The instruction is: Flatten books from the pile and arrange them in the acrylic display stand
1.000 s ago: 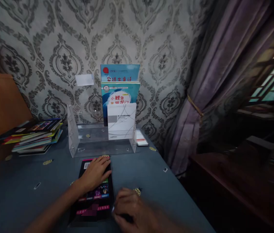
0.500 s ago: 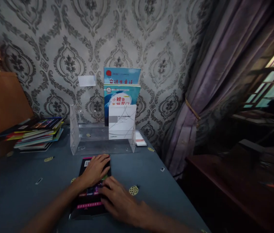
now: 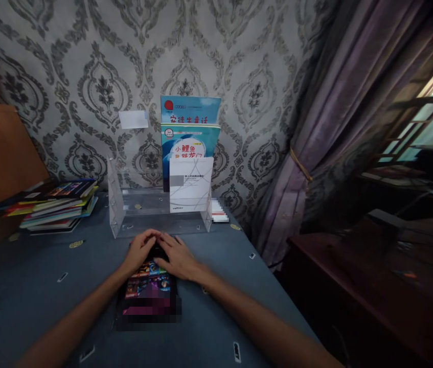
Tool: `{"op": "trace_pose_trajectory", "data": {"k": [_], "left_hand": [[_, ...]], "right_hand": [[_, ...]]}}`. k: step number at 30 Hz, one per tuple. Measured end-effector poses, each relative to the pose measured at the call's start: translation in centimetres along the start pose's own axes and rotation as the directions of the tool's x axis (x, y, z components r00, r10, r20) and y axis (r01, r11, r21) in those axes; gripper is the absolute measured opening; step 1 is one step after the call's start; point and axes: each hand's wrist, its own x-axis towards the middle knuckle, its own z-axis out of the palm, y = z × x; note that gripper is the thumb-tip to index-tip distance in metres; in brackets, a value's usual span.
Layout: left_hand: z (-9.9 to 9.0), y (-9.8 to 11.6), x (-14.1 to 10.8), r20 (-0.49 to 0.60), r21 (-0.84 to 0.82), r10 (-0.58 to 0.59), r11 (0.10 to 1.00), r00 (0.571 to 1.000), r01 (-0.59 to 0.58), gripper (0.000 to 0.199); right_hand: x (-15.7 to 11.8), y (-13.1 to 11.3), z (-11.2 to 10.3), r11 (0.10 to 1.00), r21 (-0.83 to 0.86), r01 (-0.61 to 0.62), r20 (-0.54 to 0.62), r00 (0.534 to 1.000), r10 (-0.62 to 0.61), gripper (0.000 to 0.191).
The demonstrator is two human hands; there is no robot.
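A dark book point(image 3: 149, 289) with colourful pictures and a pinkish band lies flat on the blue tablecloth; its near end is blurred by pixelation. My left hand point(image 3: 142, 251) rests on its far left part, fingers bent toward the middle. From the other side my right hand point(image 3: 180, 259) lies over the far right part, fingers stretched and thumb spread. The fingertips of both hands meet or nearly meet at the book's far end. Just beyond them stands a clear acrylic rack point(image 3: 114, 204) holding a white booklet point(image 3: 190, 186) in front of blue books point(image 3: 190, 110).
At the left, a stack of books point(image 3: 57, 207) lies beside a brown wooden panel point(image 3: 1, 148). A pixelated white item point(image 3: 220, 212) lies right of the rack. The blue tablecloth point(image 3: 40, 306) ends at a slanting right edge, near a purple curtain point(image 3: 285, 199) and a dark red surface point(image 3: 327, 286).
Both hands have moved to the book's far end and come together. The right hand slid forward from the book's middle. Different, more colourful pictures now show on the book. The view has shifted slightly.
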Motion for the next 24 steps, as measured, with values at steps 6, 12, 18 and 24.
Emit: {"op": "trace_pose_trajectory", "data": {"k": [6, 12, 18, 24], "left_hand": [[-0.4, -0.7, -2.5, 0.044, 0.512, 0.188, 0.839, 0.981, -0.184, 0.028], [-2.5, -1.2, -4.4, 0.041, 0.739, 0.123, 0.664, 0.992, -0.112, 0.033], [-2.8, -0.7, -4.3, 0.010, 0.692, 0.078, 0.720, 0.997, -0.064, 0.031], [-3.6, 0.1, -3.3, -0.167, 0.317, -0.004, 0.947, 0.986, 0.057, 0.026]], "right_hand": [[0.1, 0.1, 0.7, 0.996, -0.054, -0.067, -0.064, 0.996, 0.064, 0.059], [-2.1, -1.5, 0.9, 0.983, -0.114, -0.141, -0.068, 0.989, 0.134, 0.049], [-6.8, -3.8, 1.6, 0.993, -0.107, -0.058, 0.007, 0.998, 0.059, 0.053], [-8.0, -4.2, 2.0, 0.997, -0.073, 0.010, -0.007, 1.000, -0.010, 0.054]]}}
